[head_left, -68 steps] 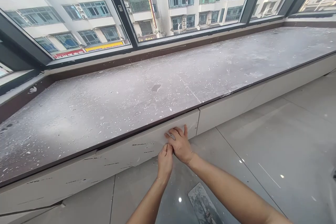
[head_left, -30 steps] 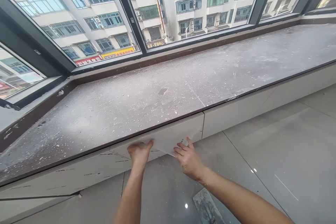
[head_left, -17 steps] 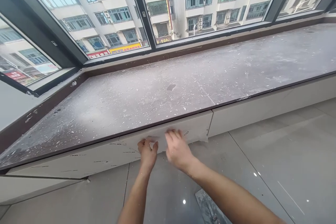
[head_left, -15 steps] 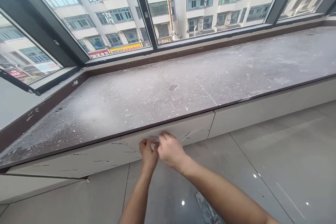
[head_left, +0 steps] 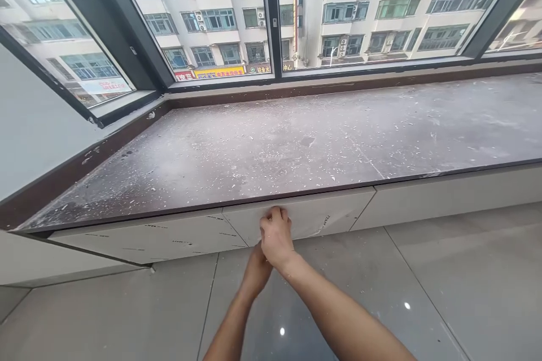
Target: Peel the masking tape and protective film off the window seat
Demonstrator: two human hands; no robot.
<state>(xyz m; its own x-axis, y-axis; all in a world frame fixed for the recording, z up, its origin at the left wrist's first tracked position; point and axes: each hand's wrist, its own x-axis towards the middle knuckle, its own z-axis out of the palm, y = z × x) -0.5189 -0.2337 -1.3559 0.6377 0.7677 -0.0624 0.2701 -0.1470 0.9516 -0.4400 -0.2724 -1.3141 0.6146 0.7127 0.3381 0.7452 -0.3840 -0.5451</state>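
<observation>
My right hand (head_left: 277, 237) is closed, its fingertips pinched together against the white drawer front (head_left: 305, 216) below the sill. A pale, see-through bit of protective film seems to be in its fingers, though most of it is hidden. Tucked below and behind it, my left hand (head_left: 257, 271) touches or nearly touches the right one, and its fingers are covered from view. Dark printed marks show on the right part of this front. The front to its left (head_left: 169, 237) bears similar print across its surface.
Above the fronts runs a brown window sill (head_left: 237, 149), dusty and strewn with white flecks. Dark-framed windows (head_left: 275, 22) stand behind it, with buildings outside. A plain white front (head_left: 449, 194) continues to the right. Grey floor tiles (head_left: 339, 276) lie below.
My view has shifted, so the sill sits further right. My hands were side by side with a pale strip between the fingertips; now the right one overlaps the left, which has dropped lower.
</observation>
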